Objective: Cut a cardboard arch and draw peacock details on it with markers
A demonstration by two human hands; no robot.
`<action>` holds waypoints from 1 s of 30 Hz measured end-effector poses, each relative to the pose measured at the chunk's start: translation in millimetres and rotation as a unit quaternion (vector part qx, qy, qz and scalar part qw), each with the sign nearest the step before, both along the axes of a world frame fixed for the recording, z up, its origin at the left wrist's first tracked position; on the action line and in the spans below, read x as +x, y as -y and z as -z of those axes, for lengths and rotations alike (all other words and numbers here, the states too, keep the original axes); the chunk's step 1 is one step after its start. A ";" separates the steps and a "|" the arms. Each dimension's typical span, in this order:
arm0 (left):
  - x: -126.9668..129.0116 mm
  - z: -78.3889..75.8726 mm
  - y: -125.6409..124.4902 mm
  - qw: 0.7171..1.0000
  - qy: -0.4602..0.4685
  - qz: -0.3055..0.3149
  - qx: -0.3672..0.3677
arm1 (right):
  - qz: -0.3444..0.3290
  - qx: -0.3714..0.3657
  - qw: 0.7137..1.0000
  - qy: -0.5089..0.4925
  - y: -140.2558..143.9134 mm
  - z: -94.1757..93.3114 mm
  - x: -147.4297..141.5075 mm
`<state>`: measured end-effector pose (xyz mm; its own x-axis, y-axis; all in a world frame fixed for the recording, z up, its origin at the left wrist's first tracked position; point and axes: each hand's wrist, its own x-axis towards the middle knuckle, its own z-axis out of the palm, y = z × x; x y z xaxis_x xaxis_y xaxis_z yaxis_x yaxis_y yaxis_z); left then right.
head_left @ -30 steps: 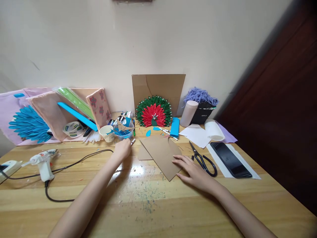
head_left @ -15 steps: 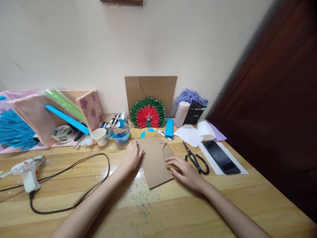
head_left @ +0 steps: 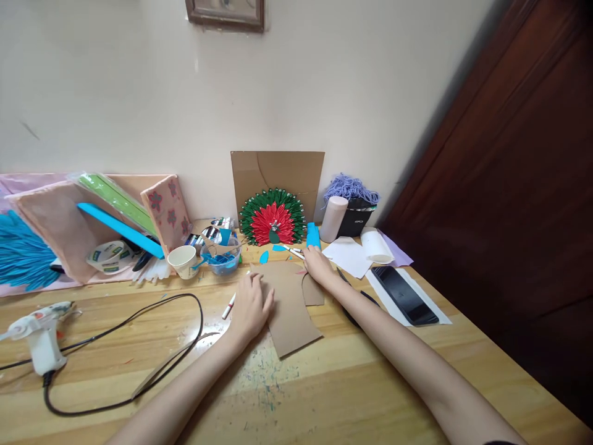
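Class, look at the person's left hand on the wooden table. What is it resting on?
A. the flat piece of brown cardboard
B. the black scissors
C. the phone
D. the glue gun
A. The left hand lies flat on the left edge of the brown cardboard piece, while the glue gun sits far off to the left and the phone lies to the right.

A glue gun point(head_left: 39, 334) lay at nine o'clock, its black cord point(head_left: 139, 346) looping toward centre; a paper cup point(head_left: 183, 261) stood at eleven; a red-and-green fan craft point(head_left: 273, 217) leaned at twelve; purple yarn point(head_left: 351, 186) and what looked like a phone point(head_left: 404, 294) sat at two.
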<state>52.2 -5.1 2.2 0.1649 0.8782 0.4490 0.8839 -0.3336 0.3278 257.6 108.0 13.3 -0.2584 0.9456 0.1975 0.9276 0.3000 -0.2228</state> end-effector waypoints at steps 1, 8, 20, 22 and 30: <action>2.8 -5.9 6.1 0.998 0.010 0.063 -0.010 | 0.010 -0.004 1.000 0.007 -2.3 0.3 -2.3; 18.4 -23.2 44.1 0.909 -0.054 0.396 -0.121 | 0.048 -0.019 0.998 -0.021 5.3 -19.9 3.1; 0.5 -11.6 42.1 0.978 -0.019 0.207 -0.003 | -0.158 -0.197 0.900 -0.357 125.6 -31.8 32.2; 2.3 -8.6 38.5 0.978 -0.065 0.196 0.009 | -0.155 -0.235 0.869 -0.407 136.2 -27.7 26.8; 10.5 -10.6 48.3 0.956 -0.151 0.249 0.042 | -0.160 -0.364 0.728 -0.558 152.0 -7.8 -9.4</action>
<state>62.7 -53.4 12.8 0.6863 0.6202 0.3800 0.6589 -0.7514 0.0364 248.2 -44.0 21.1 -0.5516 0.8311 -0.0709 -0.0451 -0.1147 -0.9924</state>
